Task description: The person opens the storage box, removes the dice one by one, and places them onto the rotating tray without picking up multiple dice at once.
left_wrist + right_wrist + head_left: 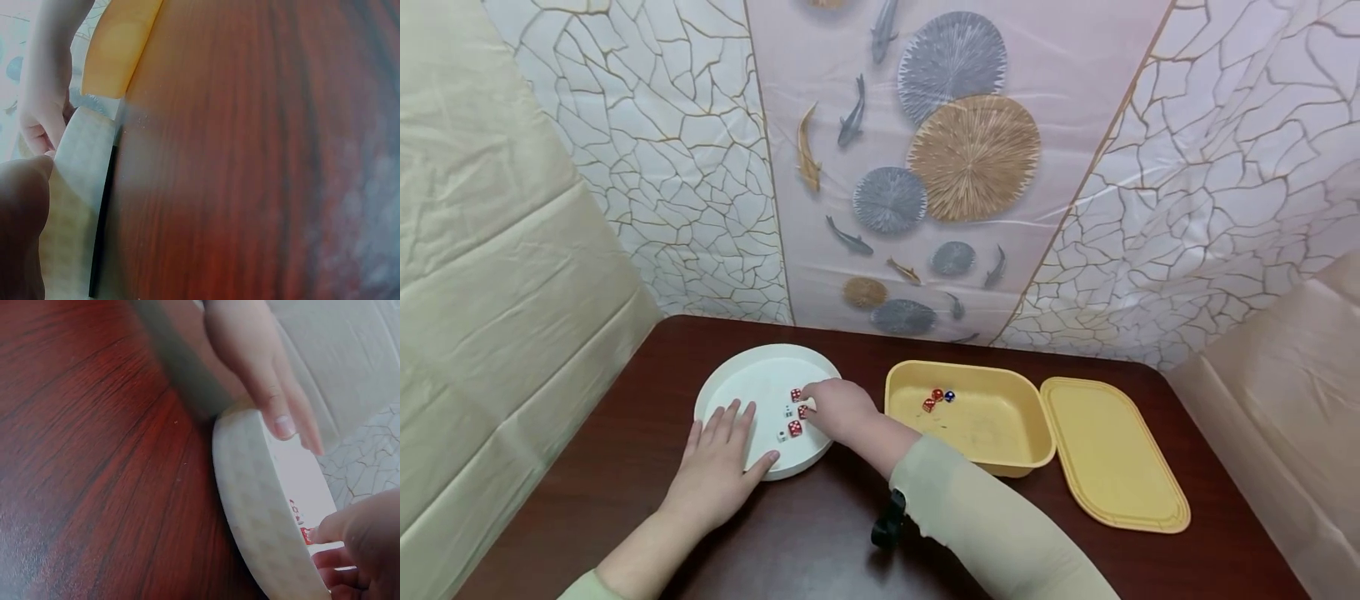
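Observation:
A white round tray (730, 371) holds several red and white dice, among them a red die (795, 428) and a white die (782, 436). My right hand (842, 410) reaches over the tray's right rim, fingers curled. Its thumb and fingers pinch a red die (306, 535), partly hidden by the fingertips in the right wrist view. My left hand (718, 467) rests on the tray's near left rim with fingers straight and spread, holding nothing. In the left wrist view the tray wall (81, 169) shows beside the left thumb (25, 194).
Right of the tray stands a yellow rectangular box (1000, 425) with two red dice (928, 405) and a blue die (950, 397) inside. Its yellow lid (1120, 450) lies flat beside it on the dark wooden table (820, 542). Patterned cloth hangs behind.

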Demonstrator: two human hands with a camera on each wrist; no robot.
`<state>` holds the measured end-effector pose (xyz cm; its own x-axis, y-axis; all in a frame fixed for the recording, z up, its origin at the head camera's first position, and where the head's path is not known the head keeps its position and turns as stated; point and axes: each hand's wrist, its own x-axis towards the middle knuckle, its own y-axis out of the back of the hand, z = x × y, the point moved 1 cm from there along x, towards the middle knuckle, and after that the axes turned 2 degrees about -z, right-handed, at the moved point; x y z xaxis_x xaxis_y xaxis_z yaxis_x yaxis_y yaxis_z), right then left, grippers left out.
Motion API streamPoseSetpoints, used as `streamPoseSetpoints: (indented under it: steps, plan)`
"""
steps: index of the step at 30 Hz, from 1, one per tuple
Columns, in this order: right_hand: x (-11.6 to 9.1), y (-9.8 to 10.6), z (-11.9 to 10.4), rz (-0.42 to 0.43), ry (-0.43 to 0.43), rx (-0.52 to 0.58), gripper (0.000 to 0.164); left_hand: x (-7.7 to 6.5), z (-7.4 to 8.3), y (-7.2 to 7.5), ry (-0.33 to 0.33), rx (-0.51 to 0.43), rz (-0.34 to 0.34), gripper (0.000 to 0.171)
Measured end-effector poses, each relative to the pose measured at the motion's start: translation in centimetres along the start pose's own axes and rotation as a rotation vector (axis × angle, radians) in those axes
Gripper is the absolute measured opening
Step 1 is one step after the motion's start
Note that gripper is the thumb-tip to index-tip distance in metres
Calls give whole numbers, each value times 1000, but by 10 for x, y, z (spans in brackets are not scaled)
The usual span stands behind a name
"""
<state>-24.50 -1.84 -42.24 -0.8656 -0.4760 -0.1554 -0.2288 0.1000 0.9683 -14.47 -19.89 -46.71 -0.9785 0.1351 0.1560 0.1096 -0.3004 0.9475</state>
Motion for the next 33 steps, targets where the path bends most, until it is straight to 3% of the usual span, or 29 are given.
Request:
streamPoseSetpoints:
  steps: [15,23,33]
  plan:
    - [-26,20,30,99,-5,444,29,-1,0,-1,7,-10,-8,86]
    - [-47,31,68,123,-54,665,27,-1,2,0,4,-16,-17,87]
    - [-72,29,123,209,-113,787,29,-1,3,0,2,-32,-23,88]
